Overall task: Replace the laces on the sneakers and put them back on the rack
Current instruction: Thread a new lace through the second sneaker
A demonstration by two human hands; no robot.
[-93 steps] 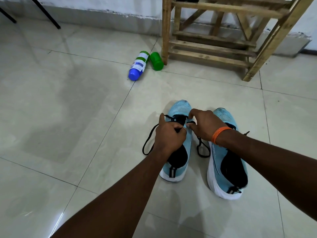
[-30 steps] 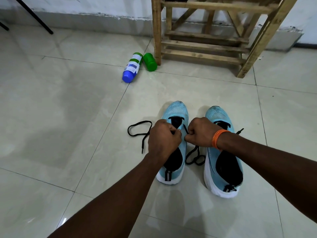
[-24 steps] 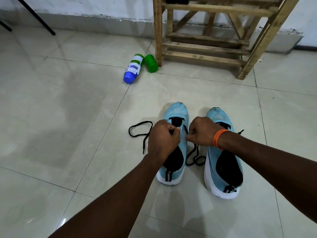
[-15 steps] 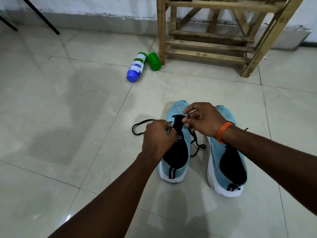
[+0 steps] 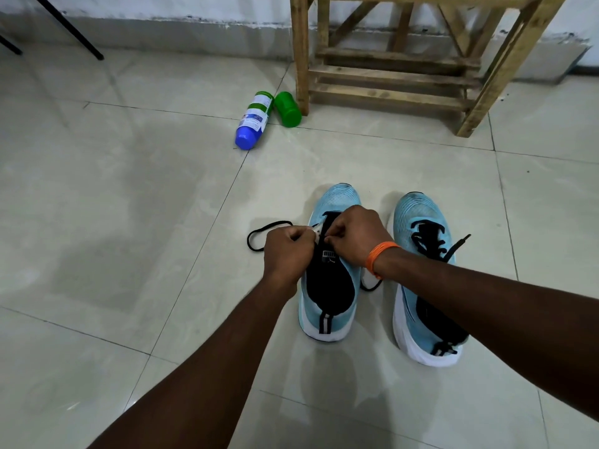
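Since half a second ago, both hands have been drawn together over the eyelet area of the left-hand light blue knit sneaker with a white sole [image 5: 327,296], and the right hand has been brought back from the toe toward the tongue

At this moment the left hand [image 5: 287,252] is curled with its grip pressed together on the black flat shoelace [image 5: 259,233] at the sneaker's left edge; the right hand [image 5: 356,236], with an orange band on the wrist [image 5: 379,254], is pinching something small just beside the left hand's fingers, though what is pinched is hidden by the knuckles. A loose loop of the lace lies on the pale tiled floor [image 5: 113,205] just left of this sneaker, and another stretch shows between the two shoes. The second light blue sneaker [image 5: 421,222] stands just right of the first, its black lace loosely threaded. The slatted wooden rack [image 5: 389,79] stands well beyond the sneakers' toes, with a blue-and-white bottle [image 5: 252,121] and a green cap [image 5: 287,109] lying on the floor left of its leg

The lace is judged light, limp and a little slippery, best held near its stiff tip for threading. The sneaker is judged light and soft-walled, better taken at the heel or collar for carrying
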